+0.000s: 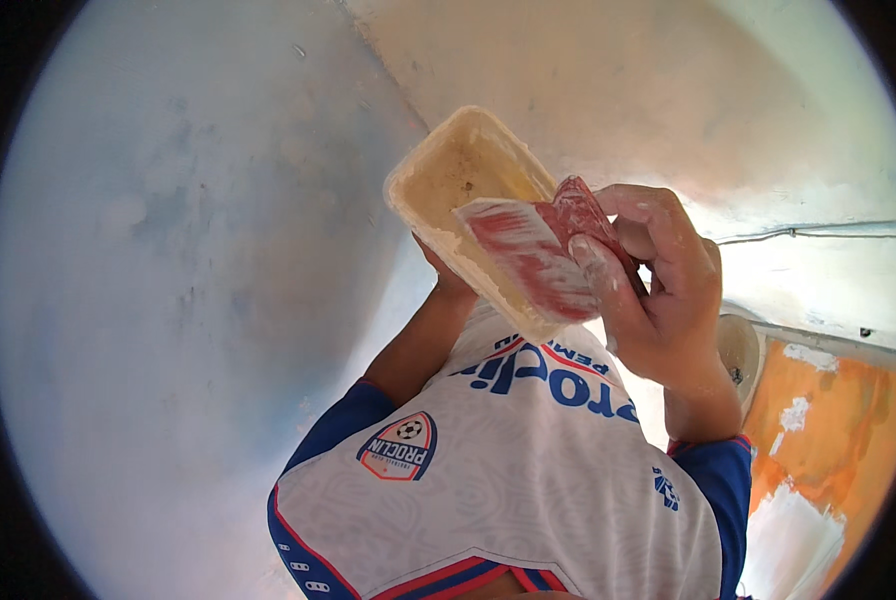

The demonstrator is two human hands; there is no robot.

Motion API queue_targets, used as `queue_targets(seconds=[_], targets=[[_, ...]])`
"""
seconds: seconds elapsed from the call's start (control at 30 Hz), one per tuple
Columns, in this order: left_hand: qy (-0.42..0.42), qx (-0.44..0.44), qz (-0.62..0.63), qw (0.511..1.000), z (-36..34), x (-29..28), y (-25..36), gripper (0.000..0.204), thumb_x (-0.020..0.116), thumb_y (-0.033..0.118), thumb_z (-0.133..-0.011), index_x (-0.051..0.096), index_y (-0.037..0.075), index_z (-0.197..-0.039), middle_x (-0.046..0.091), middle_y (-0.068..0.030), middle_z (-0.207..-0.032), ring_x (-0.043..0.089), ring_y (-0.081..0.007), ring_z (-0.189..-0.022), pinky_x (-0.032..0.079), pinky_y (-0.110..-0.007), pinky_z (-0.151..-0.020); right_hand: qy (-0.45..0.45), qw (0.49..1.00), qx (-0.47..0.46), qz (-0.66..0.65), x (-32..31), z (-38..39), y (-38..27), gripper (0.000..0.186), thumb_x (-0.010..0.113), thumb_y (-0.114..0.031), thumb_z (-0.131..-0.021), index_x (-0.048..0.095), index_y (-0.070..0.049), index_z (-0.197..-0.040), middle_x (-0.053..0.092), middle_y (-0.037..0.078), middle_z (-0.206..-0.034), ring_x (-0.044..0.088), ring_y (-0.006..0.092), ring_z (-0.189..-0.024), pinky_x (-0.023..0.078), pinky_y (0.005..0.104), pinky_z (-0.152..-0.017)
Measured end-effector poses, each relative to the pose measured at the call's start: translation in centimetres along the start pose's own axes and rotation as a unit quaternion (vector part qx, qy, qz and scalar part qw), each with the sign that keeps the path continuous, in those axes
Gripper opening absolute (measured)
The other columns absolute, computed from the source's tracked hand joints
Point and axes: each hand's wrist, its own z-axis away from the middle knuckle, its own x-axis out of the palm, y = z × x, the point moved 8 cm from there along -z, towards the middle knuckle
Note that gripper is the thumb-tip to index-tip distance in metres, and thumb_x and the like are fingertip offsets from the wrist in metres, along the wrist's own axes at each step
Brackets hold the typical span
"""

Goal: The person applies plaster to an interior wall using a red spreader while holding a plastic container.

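A pale yellow, rectangular plastic tub (pixel 430 190) is held up in front of my chest, its rim and walls smeared with dried white putty. My left hand (pixel 446 272) supports it from behind and below; most of that hand and its fingers are hidden by the tub. Between the thumb and fingers of my right hand (pixel 673 285) is a red putty knife (pixel 523 255). Its wide flat blade, streaked with white paste, lies over the tub's right side and rim. White residue also marks my right thumb and fingers.
A bluish-white smeared wall (pixel 198 250) fills the left side, meeting a beige surface (pixel 608 70) along a corner line. A thin cable (pixel 808 235) runs at the right. Below it is an orange surface (pixel 858 420) with white patches, beside a rounded pale object (pixel 738 352).
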Motion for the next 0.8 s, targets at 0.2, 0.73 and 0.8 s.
queue_targets(seconds=[0.2,0.73,0.8], targets=[[0.008,-0.088,0.05,0.995,0.7,3.1,-2.5,0.069,0.043,0.062,-0.102,0.045,0.012,-0.149,0.056,-0.0102,-0.141,0.058,-0.0261,-0.126,0.052,-0.045,-0.104,-0.016,0.997,-0.067,0.023,-0.2,0.2,0.3,0.03,0.065,0.006,-0.086,0.059,-0.002,-0.114,0.065,0.013,-0.069,0.064,0.0215,-0.052,0.046,0.0273,-0.054],[0.01,-0.108,0.075,0.991,1.9,5.5,-5.6,0.066,0.047,0.059,-0.101,0.046,0.011,-0.147,0.057,-0.0114,-0.139,0.059,-0.0266,-0.124,0.054,-0.045,-0.102,-0.054,0.995,-0.032,-0.075,-2.6,0.7,1.4,0.03,0.066,0.006,-0.087,0.056,-0.001,-0.115,0.059,0.008,-0.062,0.051,0.0106,-0.049,0.039,0.0247,-0.052],[0.011,-0.108,0.075,0.991,2.0,5.5,-5.9,0.066,0.048,0.059,-0.101,0.047,0.011,-0.147,0.057,-0.0115,-0.139,0.059,-0.0267,-0.124,0.054,-0.045,-0.102,-0.057,0.994,-0.063,-0.067,-1.8,1.4,1.1,0.031,0.065,0.008,-0.087,0.056,0.0,-0.116,0.059,0.008,-0.063,0.05,0.0107,-0.049,0.039,0.0243,-0.052]])
